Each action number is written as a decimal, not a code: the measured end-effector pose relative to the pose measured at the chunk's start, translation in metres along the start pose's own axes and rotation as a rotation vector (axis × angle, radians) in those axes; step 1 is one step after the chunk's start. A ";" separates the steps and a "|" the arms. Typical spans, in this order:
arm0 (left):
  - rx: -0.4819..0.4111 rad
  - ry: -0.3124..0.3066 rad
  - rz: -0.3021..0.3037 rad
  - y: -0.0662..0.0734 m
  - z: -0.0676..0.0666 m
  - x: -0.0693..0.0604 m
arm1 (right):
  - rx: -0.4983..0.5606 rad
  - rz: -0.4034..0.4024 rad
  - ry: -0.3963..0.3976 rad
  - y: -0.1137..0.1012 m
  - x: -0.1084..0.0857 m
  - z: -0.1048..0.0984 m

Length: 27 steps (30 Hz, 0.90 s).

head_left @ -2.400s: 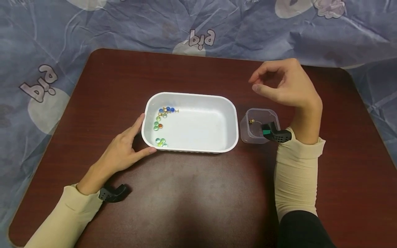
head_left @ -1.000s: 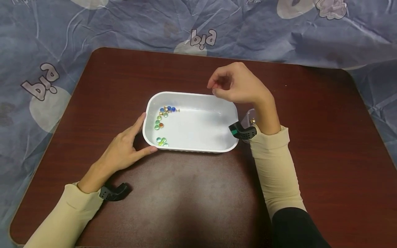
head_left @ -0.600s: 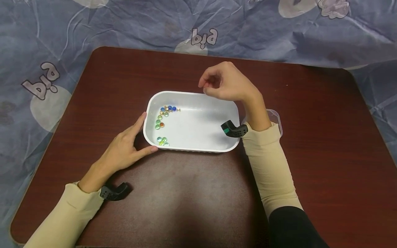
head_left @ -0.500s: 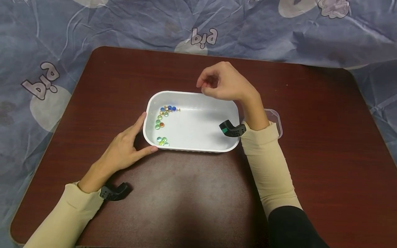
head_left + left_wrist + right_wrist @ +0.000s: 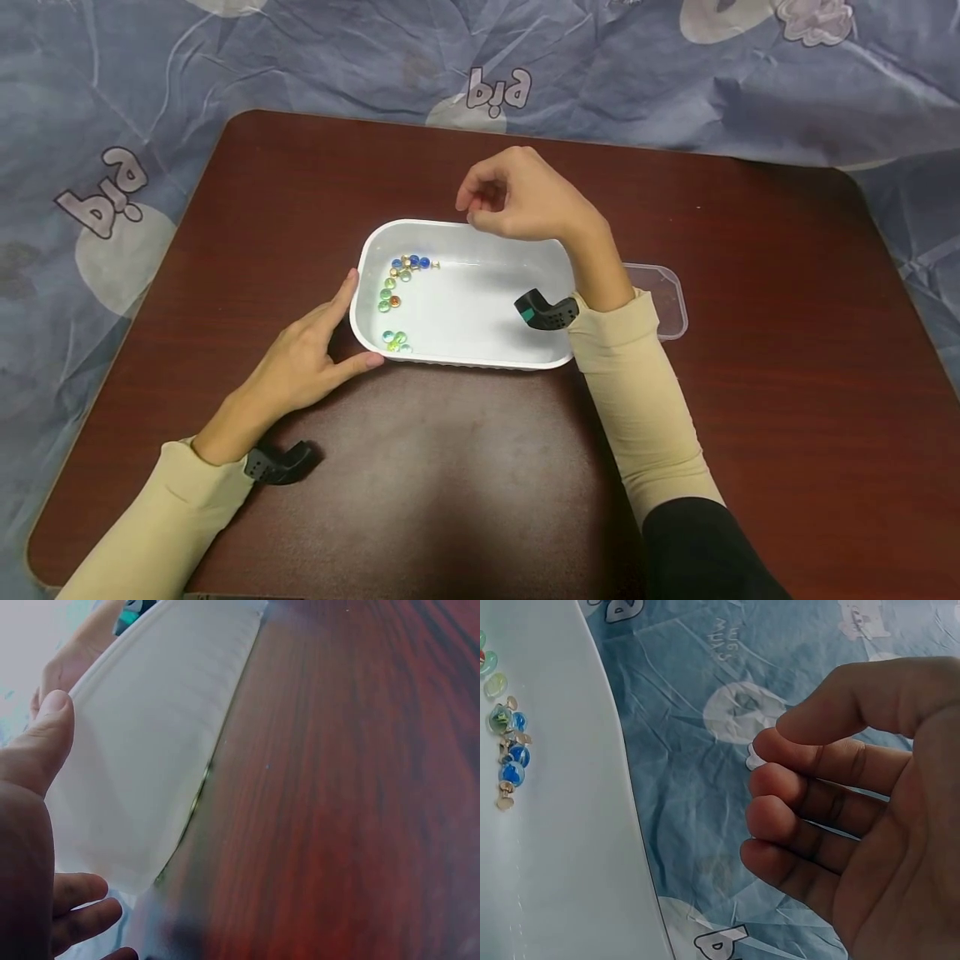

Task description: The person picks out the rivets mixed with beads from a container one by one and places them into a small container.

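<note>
A white tray [image 5: 480, 317] lies on the table, with glass marbles [image 5: 385, 294] in blue, green and amber along its left end. Small gold spool-shaped pieces [image 5: 507, 796] sit among the blue ones. My left hand [image 5: 296, 358] touches the tray's left end, thumb at the near corner and straight fingers along the side. Over the tray's far rim hovers my right hand [image 5: 525, 196], its fingers loosely bent and the thumb near the index fingertip. In the right wrist view nothing shows between those fingertips.
A clear plastic box [image 5: 672, 300] stands right of the tray, partly hidden by my right forearm. The brown table [image 5: 810, 350] ends at the back against a blue printed cloth [image 5: 600, 75]. Black wrist cameras [image 5: 281, 463] are on both wrists.
My right hand has moved left, from beyond the clear box to over the tray's far rim, slowing lately. The left hand stays at the tray's end. The marbles look unmoved.
</note>
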<state>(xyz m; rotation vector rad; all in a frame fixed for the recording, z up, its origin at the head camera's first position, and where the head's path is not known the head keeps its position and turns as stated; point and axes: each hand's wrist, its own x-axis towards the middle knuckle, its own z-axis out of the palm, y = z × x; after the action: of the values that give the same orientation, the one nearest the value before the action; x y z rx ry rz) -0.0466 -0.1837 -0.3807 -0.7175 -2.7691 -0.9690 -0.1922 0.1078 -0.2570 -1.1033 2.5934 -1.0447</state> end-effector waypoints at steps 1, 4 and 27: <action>-0.001 0.000 0.003 0.000 0.000 0.000 | -0.001 0.002 -0.002 0.000 0.001 0.001; -0.006 0.003 0.007 0.000 0.000 0.000 | -0.007 0.005 -0.006 -0.002 0.004 0.002; -0.017 0.016 0.000 0.000 -0.001 -0.001 | 0.038 -0.039 -0.055 -0.003 0.029 0.030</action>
<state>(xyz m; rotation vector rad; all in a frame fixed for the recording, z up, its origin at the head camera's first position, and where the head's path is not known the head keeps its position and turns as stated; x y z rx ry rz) -0.0458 -0.1841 -0.3800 -0.7086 -2.7508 -0.9956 -0.2005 0.0700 -0.2731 -1.1608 2.5095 -1.0514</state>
